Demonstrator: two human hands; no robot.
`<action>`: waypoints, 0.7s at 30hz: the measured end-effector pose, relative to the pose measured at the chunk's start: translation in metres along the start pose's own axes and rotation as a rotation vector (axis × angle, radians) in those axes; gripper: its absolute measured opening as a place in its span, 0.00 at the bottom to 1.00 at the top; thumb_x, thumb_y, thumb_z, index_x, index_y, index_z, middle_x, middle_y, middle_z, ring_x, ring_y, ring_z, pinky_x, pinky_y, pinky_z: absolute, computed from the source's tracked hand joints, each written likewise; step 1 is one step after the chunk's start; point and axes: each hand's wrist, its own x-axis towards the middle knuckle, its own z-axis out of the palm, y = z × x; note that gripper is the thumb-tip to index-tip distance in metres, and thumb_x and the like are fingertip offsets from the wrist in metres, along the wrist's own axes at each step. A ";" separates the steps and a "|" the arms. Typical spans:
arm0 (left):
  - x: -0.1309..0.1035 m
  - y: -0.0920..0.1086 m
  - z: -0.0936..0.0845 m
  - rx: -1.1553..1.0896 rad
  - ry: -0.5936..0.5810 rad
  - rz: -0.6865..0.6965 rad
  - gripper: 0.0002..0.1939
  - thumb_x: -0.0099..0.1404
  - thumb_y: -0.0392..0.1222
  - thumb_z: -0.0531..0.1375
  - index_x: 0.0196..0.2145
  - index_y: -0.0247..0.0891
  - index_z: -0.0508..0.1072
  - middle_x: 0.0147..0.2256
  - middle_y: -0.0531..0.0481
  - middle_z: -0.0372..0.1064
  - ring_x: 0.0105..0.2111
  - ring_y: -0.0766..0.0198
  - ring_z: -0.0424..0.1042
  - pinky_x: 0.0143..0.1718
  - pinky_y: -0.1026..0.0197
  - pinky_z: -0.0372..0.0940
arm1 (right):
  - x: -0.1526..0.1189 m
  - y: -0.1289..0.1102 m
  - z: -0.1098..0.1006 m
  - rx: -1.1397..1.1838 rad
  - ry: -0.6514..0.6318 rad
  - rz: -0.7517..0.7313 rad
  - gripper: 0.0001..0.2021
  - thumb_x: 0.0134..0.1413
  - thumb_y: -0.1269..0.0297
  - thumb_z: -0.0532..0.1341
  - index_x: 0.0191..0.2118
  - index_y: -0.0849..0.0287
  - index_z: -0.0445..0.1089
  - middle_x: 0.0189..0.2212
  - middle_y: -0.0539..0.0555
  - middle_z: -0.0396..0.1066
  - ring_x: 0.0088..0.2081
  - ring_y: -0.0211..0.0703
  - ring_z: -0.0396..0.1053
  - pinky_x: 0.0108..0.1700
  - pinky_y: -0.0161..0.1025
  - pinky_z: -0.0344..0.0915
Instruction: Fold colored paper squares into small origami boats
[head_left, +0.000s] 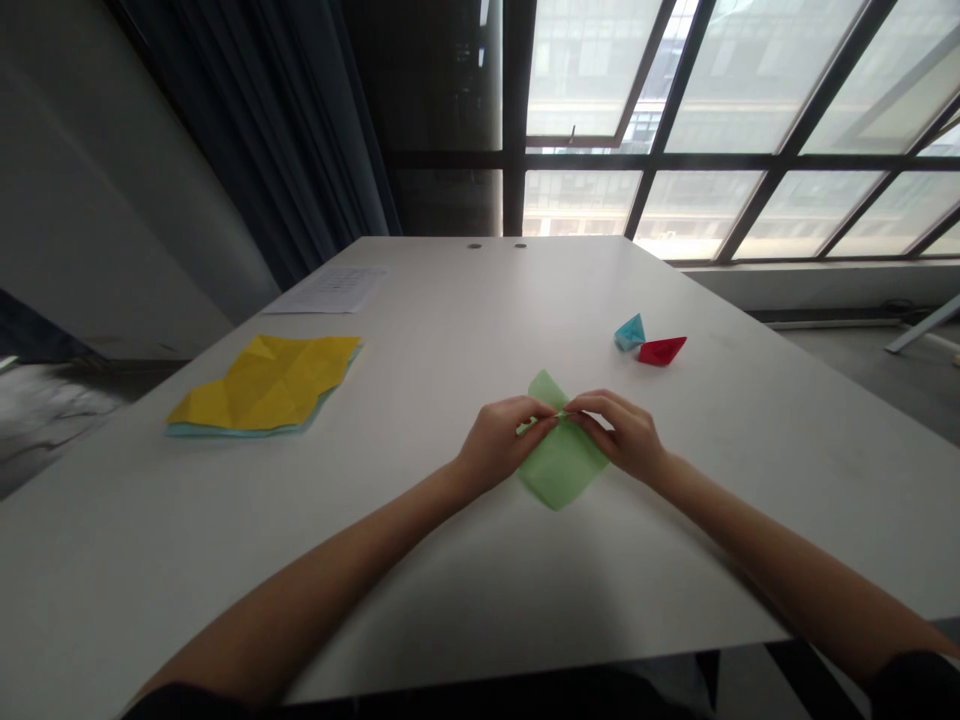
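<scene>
A light green sheet of paper (562, 468) is held above the white table, one corner pointing towards me and another pointing away. My left hand (504, 435) pinches it near its middle from the left side. From the right, my right hand (624, 430) pinches it at nearly the same spot, the fingertips of both hands almost touching. A small crease or fold shows between the fingertips. The thumbs and fingers cover part of the paper's upper half.
On the white table (450, 330), a creased yellow sheet (270, 380) lies over light blue paper at left. Behind it is a printed white sheet (330, 290). Small folded blue (630, 333) and red (661, 351) paper pieces sit at right, beyond my right hand.
</scene>
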 end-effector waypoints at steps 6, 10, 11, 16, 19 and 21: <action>-0.001 -0.005 0.000 -0.015 0.087 0.070 0.05 0.59 0.39 0.56 0.32 0.38 0.71 0.33 0.49 0.72 0.32 0.65 0.70 0.35 0.63 0.66 | -0.002 -0.001 0.001 0.003 -0.013 0.135 0.14 0.52 0.67 0.57 0.46 0.55 0.61 0.35 0.52 0.72 0.34 0.39 0.71 0.36 0.36 0.69; 0.001 -0.007 -0.003 0.080 0.098 0.262 0.04 0.59 0.37 0.56 0.32 0.37 0.71 0.42 0.43 0.67 0.43 0.62 0.67 0.42 0.59 0.65 | -0.001 -0.003 -0.002 0.032 -0.006 0.130 0.08 0.52 0.70 0.56 0.40 0.54 0.64 0.31 0.50 0.73 0.32 0.37 0.72 0.35 0.34 0.69; 0.001 -0.007 -0.004 0.123 0.098 0.308 0.04 0.59 0.37 0.56 0.32 0.37 0.71 0.44 0.42 0.66 0.45 0.61 0.66 0.44 0.58 0.64 | -0.001 -0.004 -0.002 0.048 -0.007 0.108 0.08 0.52 0.71 0.56 0.38 0.55 0.65 0.31 0.50 0.73 0.32 0.37 0.72 0.34 0.34 0.69; 0.003 -0.006 -0.009 0.284 0.049 0.482 0.05 0.60 0.38 0.55 0.32 0.38 0.70 0.47 0.43 0.66 0.48 0.60 0.62 0.48 0.55 0.62 | 0.001 -0.003 -0.003 0.130 -0.025 -0.026 0.08 0.51 0.75 0.56 0.36 0.56 0.66 0.31 0.52 0.73 0.35 0.38 0.70 0.38 0.37 0.68; 0.002 -0.006 -0.011 0.342 0.050 0.502 0.07 0.62 0.39 0.53 0.33 0.38 0.70 0.45 0.44 0.69 0.48 0.61 0.63 0.47 0.56 0.63 | 0.000 -0.002 -0.004 0.120 -0.040 -0.093 0.09 0.52 0.75 0.55 0.37 0.56 0.67 0.33 0.53 0.73 0.36 0.39 0.70 0.39 0.39 0.68; 0.001 -0.007 -0.011 0.378 0.072 0.502 0.07 0.62 0.40 0.53 0.34 0.38 0.71 0.42 0.45 0.70 0.46 0.61 0.64 0.46 0.56 0.63 | 0.000 -0.002 -0.004 0.104 -0.035 -0.113 0.08 0.52 0.74 0.55 0.37 0.56 0.67 0.34 0.54 0.73 0.37 0.40 0.70 0.39 0.39 0.68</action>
